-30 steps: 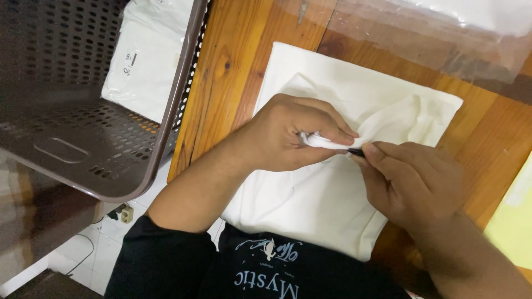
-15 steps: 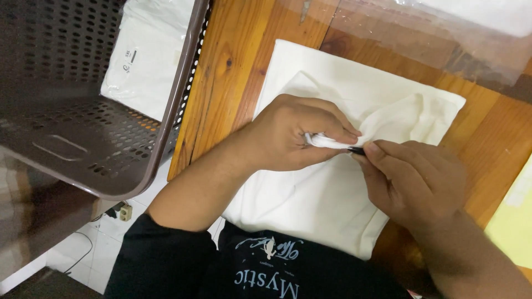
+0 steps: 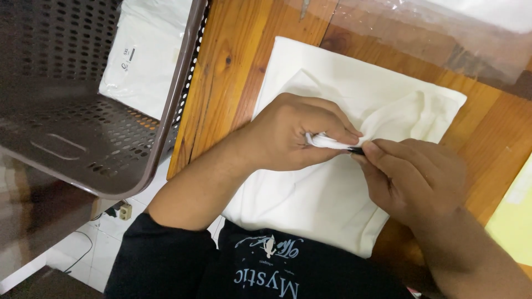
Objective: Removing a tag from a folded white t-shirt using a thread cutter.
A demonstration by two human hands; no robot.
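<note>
A folded white cloth [image 3: 310, 205] lies on the wooden table [image 3: 238, 72] in front of me. My left hand [image 3: 293, 133] pinches up a small bunch of the cloth between thumb and fingers at its middle. My right hand [image 3: 415, 177] meets it from the right, fingertips closed on a small dark object [image 3: 356, 150] pressed against that bunch. What the dark object is cannot be made out. The cloth's far right corner is rumpled.
A brown perforated plastic basket [image 3: 83, 122] stands at the left beside the table edge. Packed white items [image 3: 144, 61] lie behind it. Clear plastic film [image 3: 432, 33] covers the far table. A pale yellow sheet [image 3: 512, 221] lies at the right edge.
Hardly anything differs; both hands stay pinched together on the cloth, with only a slight shift of the view.
</note>
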